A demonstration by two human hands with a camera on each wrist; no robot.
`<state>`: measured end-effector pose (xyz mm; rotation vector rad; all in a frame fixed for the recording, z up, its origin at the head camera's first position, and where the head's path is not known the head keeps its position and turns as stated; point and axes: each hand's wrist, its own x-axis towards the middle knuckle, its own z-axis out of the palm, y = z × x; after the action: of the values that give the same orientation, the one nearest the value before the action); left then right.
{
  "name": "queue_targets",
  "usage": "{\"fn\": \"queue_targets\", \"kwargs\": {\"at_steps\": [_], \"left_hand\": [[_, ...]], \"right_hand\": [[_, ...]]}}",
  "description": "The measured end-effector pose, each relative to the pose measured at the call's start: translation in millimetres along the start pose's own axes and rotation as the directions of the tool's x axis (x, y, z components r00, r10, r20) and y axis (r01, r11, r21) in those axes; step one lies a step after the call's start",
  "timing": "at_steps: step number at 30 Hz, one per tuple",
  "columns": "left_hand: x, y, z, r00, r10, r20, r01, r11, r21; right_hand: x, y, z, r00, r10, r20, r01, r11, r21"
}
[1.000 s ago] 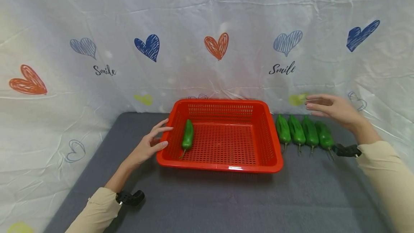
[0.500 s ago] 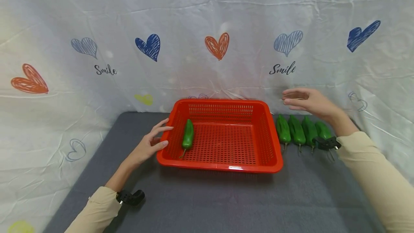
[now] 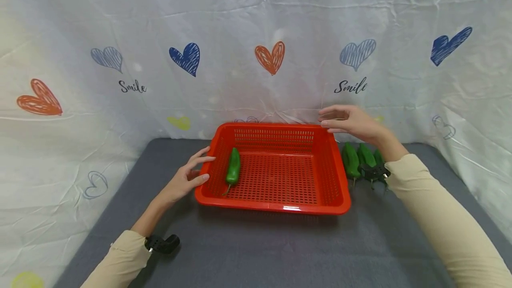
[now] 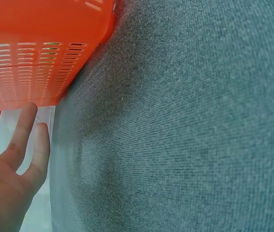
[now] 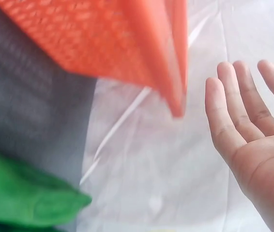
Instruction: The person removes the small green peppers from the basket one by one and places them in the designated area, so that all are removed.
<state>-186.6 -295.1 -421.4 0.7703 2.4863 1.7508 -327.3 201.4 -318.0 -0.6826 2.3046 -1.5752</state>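
Observation:
A red plastic basket [image 3: 256, 206] with slotted walls stands on the dark grey cloth. One green pepper [image 3: 234, 167] lies inside it along the left, stem towards the front. My left hand [image 3: 185, 180] rests against the basket's left rim, fingers spread and fairly straight; two of them [image 4: 41, 145] stretch along the outside wall. Above the back right corner of the basket, my right hand [image 3: 352, 122] hovers with relaxed fingers and holds nothing. Green peppers [image 3: 350, 161] lie side by side right of the basket, partly hidden by my right wrist and sleeve.
Black bands [image 3: 162, 244] with cameras sit on both wrists. The grey cloth [image 3: 256, 252] covers the table. Behind it hangs a white curtain [image 3: 224, 21] printed with hearts and "Smile".
My right hand has moved left, from above the far right pepper to over the basket's back right corner. My left hand, the basket and the peppers stay where they were.

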Motion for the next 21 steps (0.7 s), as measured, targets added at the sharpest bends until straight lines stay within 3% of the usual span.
{"fn": "queue_targets", "kwargs": {"at_steps": [13,21], "left_hand": [[0.1,-0.7,-0.6,1.000,-0.009,-0.002,0.009,1.000,-0.004],[0.4,0.7,0.1,1.000,-0.012,-0.002,0.012,1.000,-0.002]], "right_hand": [[30.4,-24,41,0.994,-0.072,0.082,0.066,0.995,0.074],[46.3,-28,71,0.986,-0.082,0.142,0.060,0.987,0.152]]}}
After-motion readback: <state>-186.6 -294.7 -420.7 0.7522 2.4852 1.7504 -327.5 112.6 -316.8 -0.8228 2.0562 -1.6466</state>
